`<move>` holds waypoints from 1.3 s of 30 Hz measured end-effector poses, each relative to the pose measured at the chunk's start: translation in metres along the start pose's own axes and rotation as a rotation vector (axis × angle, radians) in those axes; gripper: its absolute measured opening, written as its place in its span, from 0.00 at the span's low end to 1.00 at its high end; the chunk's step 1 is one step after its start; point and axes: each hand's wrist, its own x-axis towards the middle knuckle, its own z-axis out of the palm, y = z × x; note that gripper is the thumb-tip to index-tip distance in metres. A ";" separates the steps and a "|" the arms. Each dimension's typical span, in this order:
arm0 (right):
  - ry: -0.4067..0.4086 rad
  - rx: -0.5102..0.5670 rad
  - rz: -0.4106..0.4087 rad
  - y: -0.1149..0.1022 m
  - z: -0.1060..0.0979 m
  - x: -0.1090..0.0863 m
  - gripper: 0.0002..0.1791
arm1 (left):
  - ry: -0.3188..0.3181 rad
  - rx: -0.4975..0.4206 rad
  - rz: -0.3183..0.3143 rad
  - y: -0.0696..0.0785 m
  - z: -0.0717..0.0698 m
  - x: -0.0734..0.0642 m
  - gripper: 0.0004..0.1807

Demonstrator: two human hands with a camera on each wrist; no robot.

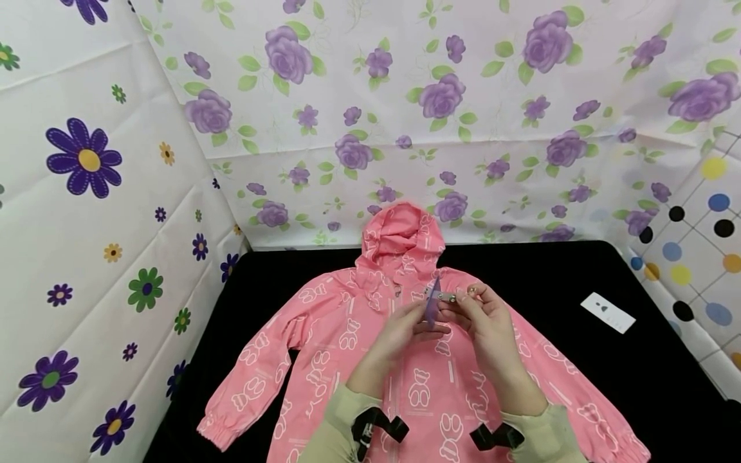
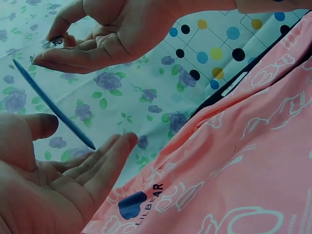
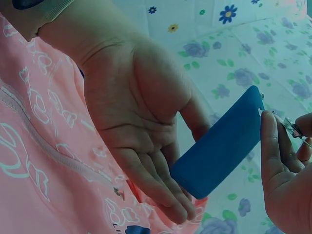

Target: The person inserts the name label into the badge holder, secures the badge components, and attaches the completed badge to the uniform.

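The flat card [image 3: 217, 144] should handle light and stiff, best edge-held; right hand [image 1: 489, 319] seemingly pinches its clip [image 1: 447, 296], left hand [image 1: 405, 326] lies uncurled.

A hand could pass over the bare black table [image 1: 272, 283] left of the pink jacket [image 1: 318, 373], or between its right sleeve and the white card [image 1: 619, 318]. Flowered sheets [image 1: 405, 128] wall off the back. The left hand [image 1: 403, 331], right hand [image 1: 486, 325] and purple tag [image 1: 432, 305] obstruct the jacket's chest from above.
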 end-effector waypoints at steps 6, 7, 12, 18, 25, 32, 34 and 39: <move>-0.008 -0.018 0.006 -0.002 0.000 -0.001 0.09 | -0.049 -0.085 -0.022 -0.003 -0.004 0.001 0.27; -0.015 -0.006 0.005 -0.002 0.000 -0.001 0.09 | -0.051 -0.100 -0.033 -0.003 -0.005 0.001 0.27; -0.014 0.024 0.011 -0.004 0.001 -0.001 0.09 | -0.025 -0.159 -0.071 -0.003 -0.010 0.001 0.24; -0.005 0.016 0.007 -0.003 0.002 -0.001 0.09 | 0.024 -0.193 -0.076 -0.005 -0.017 0.004 0.22; -0.010 0.019 0.013 -0.004 0.002 -0.001 0.08 | 0.019 -0.193 -0.077 -0.005 -0.020 0.004 0.22; -0.011 0.028 0.006 -0.005 0.002 -0.001 0.09 | 0.012 -0.167 -0.059 -0.004 -0.018 0.003 0.20; -0.012 0.027 0.004 -0.005 0.002 -0.001 0.10 | 0.011 -0.164 -0.052 -0.005 -0.018 0.003 0.20; -0.022 0.028 -0.006 -0.004 0.001 -0.001 0.09 | 0.019 -0.176 -0.056 -0.006 -0.019 0.004 0.19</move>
